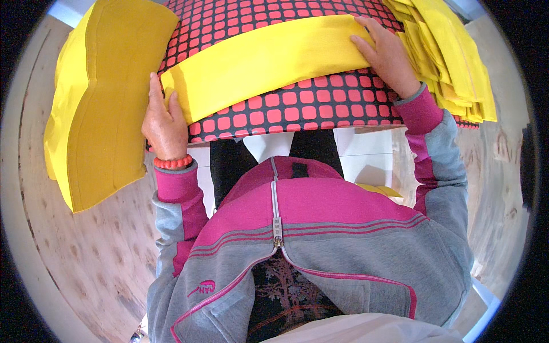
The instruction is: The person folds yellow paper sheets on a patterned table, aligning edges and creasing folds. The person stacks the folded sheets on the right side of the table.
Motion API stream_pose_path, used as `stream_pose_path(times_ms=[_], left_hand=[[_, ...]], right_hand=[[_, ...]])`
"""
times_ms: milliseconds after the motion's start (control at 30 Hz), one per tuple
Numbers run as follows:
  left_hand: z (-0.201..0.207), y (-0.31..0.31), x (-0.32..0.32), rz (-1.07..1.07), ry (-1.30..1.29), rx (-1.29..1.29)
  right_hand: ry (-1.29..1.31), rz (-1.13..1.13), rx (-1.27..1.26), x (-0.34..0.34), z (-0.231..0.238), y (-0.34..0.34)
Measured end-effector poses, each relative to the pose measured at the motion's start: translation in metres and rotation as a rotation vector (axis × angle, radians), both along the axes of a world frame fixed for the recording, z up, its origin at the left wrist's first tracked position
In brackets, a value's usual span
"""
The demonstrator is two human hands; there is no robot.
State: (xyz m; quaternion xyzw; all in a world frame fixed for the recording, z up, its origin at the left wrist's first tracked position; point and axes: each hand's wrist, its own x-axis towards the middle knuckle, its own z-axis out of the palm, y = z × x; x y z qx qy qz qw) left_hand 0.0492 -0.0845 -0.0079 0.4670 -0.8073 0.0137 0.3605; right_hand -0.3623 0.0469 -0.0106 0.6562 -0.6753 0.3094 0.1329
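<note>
A folded yellow cloth strip (269, 57) lies across a board covered in red-and-black checked fabric (286, 108). My left hand (164, 123) is at the strip's left end, its fingers stretched out along the edge and the thumb apart, touching the cloth. At the opposite end, my right hand (389, 54) lies with fingers and thumb spread on the strip. Neither hand shows a closed grip. The undersides of my fingers are hidden.
To the left, a large yellow cloth piece (108, 103) hangs over a wooden surface (108, 246). Several yellow strips are stacked in a pile (452, 57) on the right, close to my right wrist. Another wooden surface (497, 166) curves along the right side.
</note>
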Motion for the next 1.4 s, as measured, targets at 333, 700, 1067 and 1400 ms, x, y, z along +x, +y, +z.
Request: stream_pose_path(times_ms=[333, 700, 1067, 1400], left_hand=[[0.014, 0.01, -0.009, 0.054, -0.181, -0.186], [0.013, 0.071, -0.124, -0.673, -0.178, -0.026], [0.004, 0.06, -0.134, -0.62, -0.235, -0.003], [0.007, 0.059, -0.13, -0.654, -0.366, 0.051]], right_hand=[[-0.059, -0.08, 0.076, 0.01, 0.005, 0.007], [-0.098, -0.066, 0.123, 0.008, 0.005, 0.005], [-0.095, -0.049, 0.113, 0.006, 0.005, 0.006], [-0.011, -0.144, 0.118, 0.015, 0.014, 0.013]])
